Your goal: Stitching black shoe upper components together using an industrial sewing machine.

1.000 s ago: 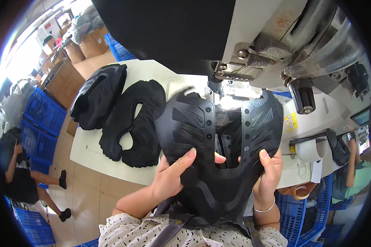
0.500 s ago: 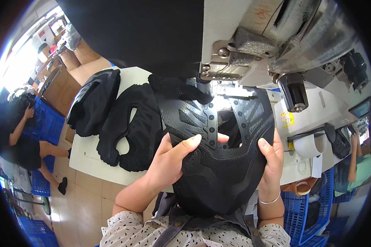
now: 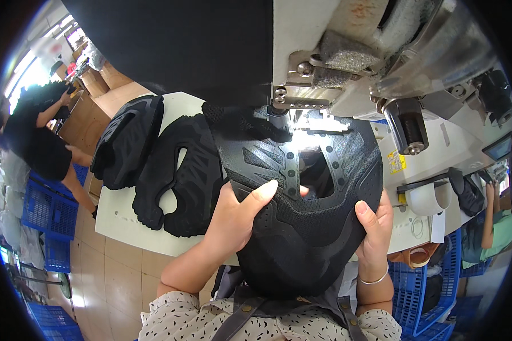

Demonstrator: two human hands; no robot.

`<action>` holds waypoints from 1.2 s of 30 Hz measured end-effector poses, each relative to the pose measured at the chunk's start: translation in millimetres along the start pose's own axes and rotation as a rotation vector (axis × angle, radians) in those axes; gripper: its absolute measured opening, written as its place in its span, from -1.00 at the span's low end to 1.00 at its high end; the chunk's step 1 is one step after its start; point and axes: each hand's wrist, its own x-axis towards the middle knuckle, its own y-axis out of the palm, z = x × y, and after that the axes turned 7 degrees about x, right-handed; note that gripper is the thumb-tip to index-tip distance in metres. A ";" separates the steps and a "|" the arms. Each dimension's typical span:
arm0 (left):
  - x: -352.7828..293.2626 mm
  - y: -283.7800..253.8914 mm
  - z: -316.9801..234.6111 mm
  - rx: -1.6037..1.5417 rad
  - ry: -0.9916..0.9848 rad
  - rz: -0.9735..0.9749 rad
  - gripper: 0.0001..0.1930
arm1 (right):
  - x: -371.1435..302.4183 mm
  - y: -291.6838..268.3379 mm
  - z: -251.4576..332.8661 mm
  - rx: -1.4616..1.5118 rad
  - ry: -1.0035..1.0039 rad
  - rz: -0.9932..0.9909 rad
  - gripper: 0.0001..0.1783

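Note:
A black shoe upper (image 3: 310, 244) with eyelet rows along its central opening lies between my two hands, its far end under the lit head of a sewing machine (image 3: 307, 85). My left hand (image 3: 233, 219) grips its left edge, thumb on top and a fingertip showing through the opening. On the right edge my right hand (image 3: 375, 224) holds it, thumb on top and fingers behind. The toe part hangs toward me over the table edge. Left of my left hand lies a stack of black shoe uppers (image 3: 188, 182), with another stack (image 3: 125, 142) beyond it.
The pale machine table (image 3: 153, 237) runs beneath everything. A white round container (image 3: 426, 202) sits at the right, above a blue plastic crate (image 3: 438, 290). At far left a person in black (image 3: 37, 131) stands by blue crates; another person's arm (image 3: 488, 221) shows at far right.
The shoe upper has shifted very slightly in my hands, which keep their hold. At far left, the person in black has moved farther up and away, uncovering more of the blue crates.

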 end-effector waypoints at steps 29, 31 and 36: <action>64.7 -26.4 -13.3 0.274 0.214 -0.079 -0.83 | 51.6 8.2 -9.7 -0.014 0.009 0.130 -0.80; 67.1 -25.8 -14.9 0.193 0.118 -0.033 -0.78 | 44.8 12.9 -10.5 0.001 0.002 0.115 -0.81; 57.3 -20.7 -9.2 0.206 0.157 -0.099 -0.78 | 37.3 17.7 -8.4 0.020 0.015 0.095 -0.82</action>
